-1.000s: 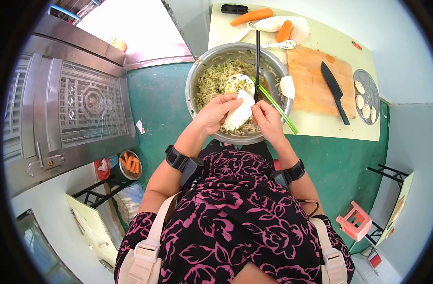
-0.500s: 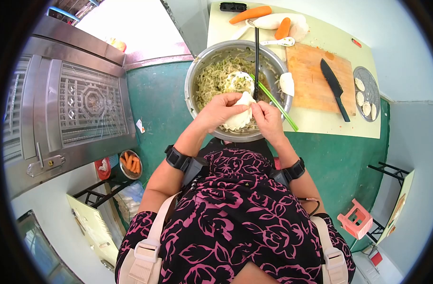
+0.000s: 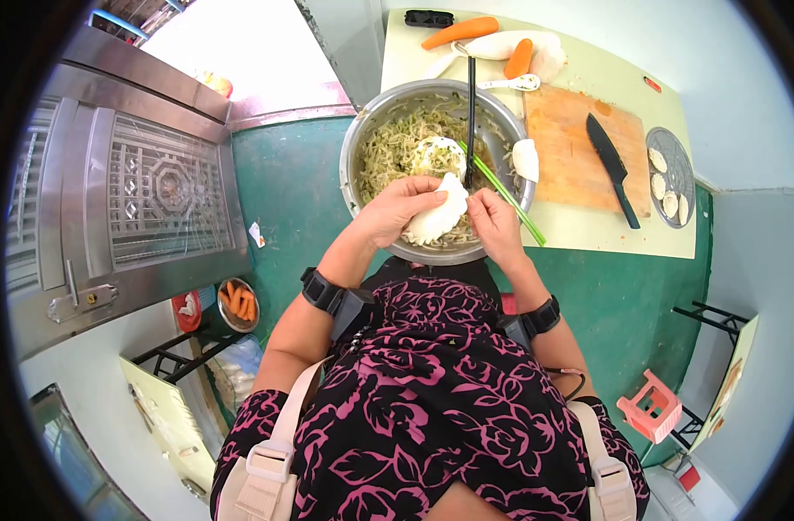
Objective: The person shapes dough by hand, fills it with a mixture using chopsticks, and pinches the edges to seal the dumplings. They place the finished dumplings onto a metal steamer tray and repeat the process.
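Observation:
My left hand point(image 3: 404, 211) is closed around a white dumpling point(image 3: 439, 217) with a crimped edge, tilted over the filling. My right hand point(image 3: 496, 224) is closed, thumb and finger pinched at the dumpling's right edge. Beneath both hands is a large metal bowl point(image 3: 350, 165) of shredded greenish filling point(image 3: 388, 143). A white rounded thing point(image 3: 438, 154) with filling on it rests in the bowl, just beyond the dumpling. Black chopsticks point(image 3: 471, 104) and green chopsticks point(image 3: 507, 193) lean across the bowl. White dough point(image 3: 526, 161) sits at its right rim.
A cutting board point(image 3: 562, 148) with a black knife point(image 3: 612, 165) lies on the table to the right, beside a round tray point(image 3: 672, 139) holding several dumplings. Carrots point(image 3: 459, 32), a white radish point(image 3: 501, 43) and a white spoon point(image 3: 523, 82) lie behind. A pink stool point(image 3: 651, 406) stands lower right.
The dumpling has turned slightly in my left hand, showing more of its flat side. My right fingers have shifted slightly right along its edge.

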Tool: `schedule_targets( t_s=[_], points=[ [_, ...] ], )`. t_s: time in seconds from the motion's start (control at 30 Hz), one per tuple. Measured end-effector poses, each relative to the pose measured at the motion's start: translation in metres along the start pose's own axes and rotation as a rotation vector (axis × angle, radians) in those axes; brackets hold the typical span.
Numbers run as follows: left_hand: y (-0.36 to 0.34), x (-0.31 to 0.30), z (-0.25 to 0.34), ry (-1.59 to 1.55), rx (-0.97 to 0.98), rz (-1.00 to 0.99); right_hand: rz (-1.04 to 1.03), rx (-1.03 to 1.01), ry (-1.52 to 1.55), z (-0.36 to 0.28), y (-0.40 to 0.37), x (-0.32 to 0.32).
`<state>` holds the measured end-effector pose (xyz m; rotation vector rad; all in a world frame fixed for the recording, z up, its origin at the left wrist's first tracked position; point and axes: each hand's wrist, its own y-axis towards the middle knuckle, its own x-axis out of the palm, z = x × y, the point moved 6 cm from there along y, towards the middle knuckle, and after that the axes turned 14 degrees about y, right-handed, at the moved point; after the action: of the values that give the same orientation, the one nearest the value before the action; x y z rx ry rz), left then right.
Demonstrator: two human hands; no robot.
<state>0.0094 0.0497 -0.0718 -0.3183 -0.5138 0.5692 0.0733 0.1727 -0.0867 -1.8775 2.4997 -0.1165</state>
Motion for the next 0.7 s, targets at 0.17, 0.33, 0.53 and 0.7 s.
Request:
schedule_targets(
  t_s=[0.17, 0.33, 0.53, 0.7],
  points=[
    [0.005, -0.002, -0.01, 0.078, -0.003, -0.019, -0.048, -0.054, -0.057, -0.015, 0.001, 0.007],
    [0.005, 0.0, -0.012, 0.109, 0.003, -0.026, -0.035, -0.132, -0.15, -0.02, 0.002, 0.008],
    [0.004, 0.0, -0.008, 0.287, 0.042, -0.044, -0.02, -0.114, -0.33, -0.024, 0.0, 0.006],
    [0.002, 0.002, -0.004, 0.289, 0.016, -0.037, 0.024, -0.136, -0.287, -0.022, -0.006, -0.004]
  ],
)
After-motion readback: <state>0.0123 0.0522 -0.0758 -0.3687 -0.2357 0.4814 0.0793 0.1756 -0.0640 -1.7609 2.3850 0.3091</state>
